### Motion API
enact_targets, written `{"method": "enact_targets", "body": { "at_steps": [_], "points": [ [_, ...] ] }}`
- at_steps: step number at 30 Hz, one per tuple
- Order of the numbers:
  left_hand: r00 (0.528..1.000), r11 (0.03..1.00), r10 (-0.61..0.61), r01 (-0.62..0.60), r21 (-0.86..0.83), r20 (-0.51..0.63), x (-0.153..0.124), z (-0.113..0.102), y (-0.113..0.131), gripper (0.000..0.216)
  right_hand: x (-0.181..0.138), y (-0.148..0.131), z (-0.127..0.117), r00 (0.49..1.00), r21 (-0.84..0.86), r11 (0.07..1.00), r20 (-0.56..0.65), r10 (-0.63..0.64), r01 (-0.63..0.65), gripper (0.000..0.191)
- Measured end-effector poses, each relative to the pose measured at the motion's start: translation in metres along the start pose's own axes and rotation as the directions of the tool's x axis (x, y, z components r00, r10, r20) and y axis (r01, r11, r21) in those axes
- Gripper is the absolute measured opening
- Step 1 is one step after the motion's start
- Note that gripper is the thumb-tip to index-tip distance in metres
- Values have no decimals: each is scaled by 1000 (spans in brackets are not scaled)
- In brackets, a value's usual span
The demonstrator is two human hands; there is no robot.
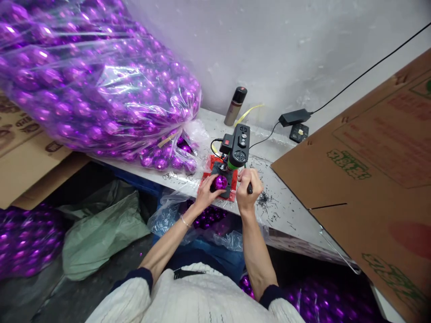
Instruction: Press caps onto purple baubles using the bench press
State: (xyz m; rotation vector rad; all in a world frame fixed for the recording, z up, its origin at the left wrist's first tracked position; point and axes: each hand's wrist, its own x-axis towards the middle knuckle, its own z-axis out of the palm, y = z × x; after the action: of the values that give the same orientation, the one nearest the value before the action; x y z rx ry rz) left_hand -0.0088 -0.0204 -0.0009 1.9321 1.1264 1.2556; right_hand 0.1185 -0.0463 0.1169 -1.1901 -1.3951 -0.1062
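A small black bench machine (236, 149) with a green collar stands on a red mat (206, 178) at the front edge of the white workbench (286, 211). My left hand (206, 191) is closed round a shiny purple ball (221, 182) and holds it under the machine's head. My right hand (248, 190) is wrapped round the machine's black lever handle (249, 189), just right of the ball.
A huge clear bag of purple balls (90, 76) lies on the bench at left. A spray can (235, 106) and a power adapter (294, 117) sit by the wall. A cardboard sheet (373, 179) leans at right. More bagged balls (23, 242) lie below.
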Motion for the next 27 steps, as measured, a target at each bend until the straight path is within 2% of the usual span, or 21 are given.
{"method": "enact_targets", "body": {
  "at_steps": [2,4,7,9,10,11,13,14,16,18,19,21,23,27],
  "points": [
    [993,992,116,-116,46,16,-32,-12,2,69,4,-5,-2,1000,4,1000,17,10,-10,32],
    [974,975,196,-206,87,114,-70,-20,-1,73,2,-5,-1,1000,20,1000,0,-19,19,31],
    [958,967,143,-188,170,248,-116,-18,-10,72,-8,1,4,998,39,998,-38,-57,58,29],
    [966,969,94,-145,202,241,-124,-13,-15,66,-12,4,6,997,39,997,-39,-64,65,28],
    [973,970,94,-137,202,209,-118,-13,-15,59,-14,5,6,998,34,997,-31,-63,64,28],
    [982,970,109,-140,200,156,-106,-14,-14,49,-15,5,5,998,27,998,-23,-61,62,28],
    [988,963,151,-149,224,6,-65,-27,-10,29,-15,5,5,998,19,998,-15,-53,54,29],
    [984,955,159,-133,267,-80,-37,-37,-8,26,-15,5,4,999,19,998,-18,-51,51,29],
    [979,918,107,-29,396,-174,24,-62,-5,30,-15,4,4,998,21,999,-29,-49,50,29],
    [985,814,-64,144,563,-159,83,-86,-8,32,-15,3,5,998,23,998,-38,-52,53,29],
    [976,734,-192,210,645,-100,107,-94,-11,31,-15,3,5,998,24,998,-41,-54,56,29],
    [929,635,-369,260,728,-10,143,-103,-17,26,-16,3,6,997,26,998,-42,-57,58,29],
    [898,612,-438,264,746,41,161,-105,-23,24,-16,4,7,997,24,998,-43,-65,66,29],
    [897,638,-437,258,725,66,165,-108,-26,34,-16,5,6,996,17,996,-32,-84,85,27]
  ]
}}
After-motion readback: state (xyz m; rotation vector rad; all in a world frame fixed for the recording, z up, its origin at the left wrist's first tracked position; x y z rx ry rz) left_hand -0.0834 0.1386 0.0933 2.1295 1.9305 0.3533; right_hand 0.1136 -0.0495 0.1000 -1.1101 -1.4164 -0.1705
